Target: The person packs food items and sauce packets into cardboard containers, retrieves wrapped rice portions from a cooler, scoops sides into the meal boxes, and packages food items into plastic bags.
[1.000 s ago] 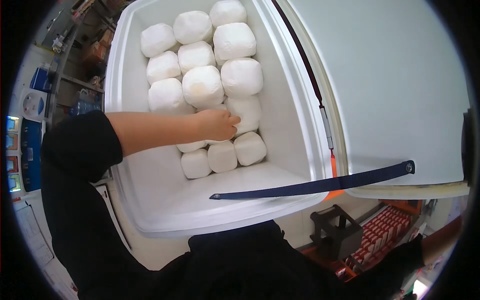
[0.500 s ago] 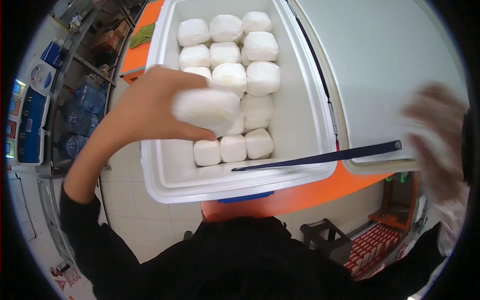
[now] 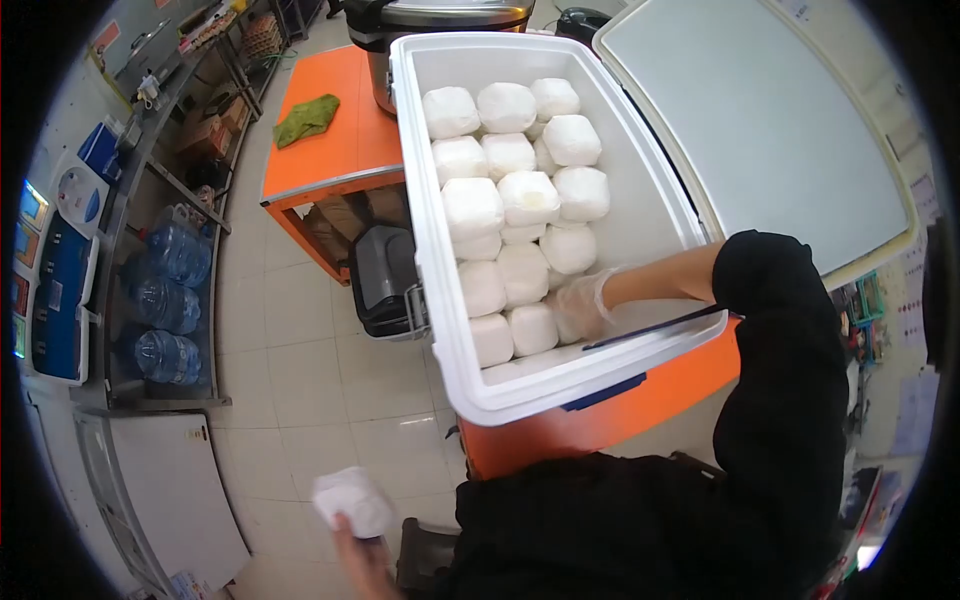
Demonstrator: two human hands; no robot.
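Note:
My left hand holds a white wrapped bundle low at the left, over the tiled floor, slightly blurred. My right hand, in a clear plastic glove, reaches into the white cooler box at its near right corner. Its fingers are against a white bundle there and are partly hidden, so its grip is unclear. Rows of similar white bundles fill much of the box. The white lid stands open at the right, and a dark strap crosses the box's near right corner.
Under the box is an orange table. A green cloth lies on another orange table, beside a large metal pot. A black bin stands below. Water bottles line a shelf at left, above a tiled floor.
My left hand has carried its bundle out of the box and down to the lower left. My gloved right hand has moved from beside the lid into the box. The view has shifted.

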